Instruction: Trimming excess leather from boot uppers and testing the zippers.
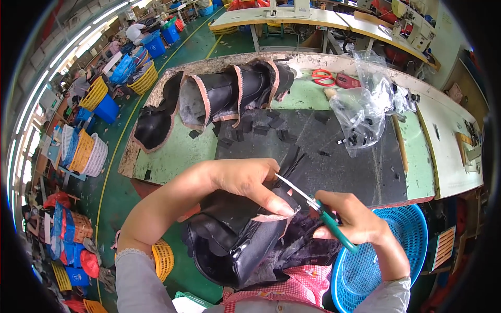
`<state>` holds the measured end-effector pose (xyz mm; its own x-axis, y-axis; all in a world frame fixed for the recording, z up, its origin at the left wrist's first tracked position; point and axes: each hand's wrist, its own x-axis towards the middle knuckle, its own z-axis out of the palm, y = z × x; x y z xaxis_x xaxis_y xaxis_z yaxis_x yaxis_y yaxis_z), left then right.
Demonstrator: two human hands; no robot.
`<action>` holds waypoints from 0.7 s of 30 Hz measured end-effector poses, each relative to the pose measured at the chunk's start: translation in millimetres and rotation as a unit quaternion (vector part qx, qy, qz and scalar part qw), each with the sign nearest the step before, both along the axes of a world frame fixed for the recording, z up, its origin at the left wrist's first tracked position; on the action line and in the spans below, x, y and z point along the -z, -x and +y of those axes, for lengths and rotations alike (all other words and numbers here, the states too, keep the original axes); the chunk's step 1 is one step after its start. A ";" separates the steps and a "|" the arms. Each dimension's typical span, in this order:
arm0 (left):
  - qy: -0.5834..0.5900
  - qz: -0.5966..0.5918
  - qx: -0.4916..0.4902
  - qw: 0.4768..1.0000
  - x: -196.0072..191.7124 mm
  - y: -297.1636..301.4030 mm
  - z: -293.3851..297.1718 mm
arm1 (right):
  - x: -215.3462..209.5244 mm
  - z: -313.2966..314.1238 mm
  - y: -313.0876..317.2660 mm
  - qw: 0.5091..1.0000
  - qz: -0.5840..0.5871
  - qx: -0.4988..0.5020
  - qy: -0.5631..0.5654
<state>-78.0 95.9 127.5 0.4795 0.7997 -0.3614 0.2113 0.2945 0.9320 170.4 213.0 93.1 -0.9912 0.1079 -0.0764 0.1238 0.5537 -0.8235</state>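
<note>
My left hand (pixel 245 180) is closed on a black leather boot upper (pixel 216 221), pinching its pale raw edge between thumb and fingers. A zipper with a metal pull (pixel 239 251) runs along the upper, and its loose black tape end (pixel 293 160) sticks up beyond my fingers. Some of the upper is hidden under my hand and forearm. My right hand (pixel 357 216) grips green-handled scissors (pixel 334 227). Their blades are parted, one pointing up-left toward my left fingers, close to the zipper tape and the upper's edge. Whether they touch the tape I cannot tell.
Several more black boot uppers (pixel 209 96) lie at the table's far left. Small black pieces (pixel 261 128) are scattered on a dark board (pixel 360 180). Behind it are red-handled scissors (pixel 323 77) and a clear plastic bag (pixel 360 112). A blue basket (pixel 420 240) stands at my right.
</note>
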 end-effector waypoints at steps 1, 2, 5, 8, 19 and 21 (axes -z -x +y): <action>0.002 -0.020 0.002 1.000 2.5 -0.8 1.5 | 3.7 -1.5 -1.4 0.999 0.041 0.024 0.021; 0.005 -0.041 0.005 0.999 4.4 -1.5 2.9 | 1.7 -1.1 -3.5 0.999 0.023 0.031 0.023; 0.068 -0.009 0.019 0.997 5.2 -2.3 7.3 | -2.0 -2.8 -10.5 0.997 0.016 0.070 0.024; 0.009 0.012 0.030 0.999 -0.5 -0.2 13.3 | 15.9 -2.8 -20.2 0.984 0.046 0.153 0.074; -0.194 0.306 -0.297 0.884 67.5 34.9 -23.2 | 113.2 211.3 -155.4 0.747 -0.151 0.525 -0.380; -0.111 0.267 -0.326 0.900 46.5 51.0 -23.5 | 108.1 211.7 -154.9 0.774 -0.140 0.527 -0.322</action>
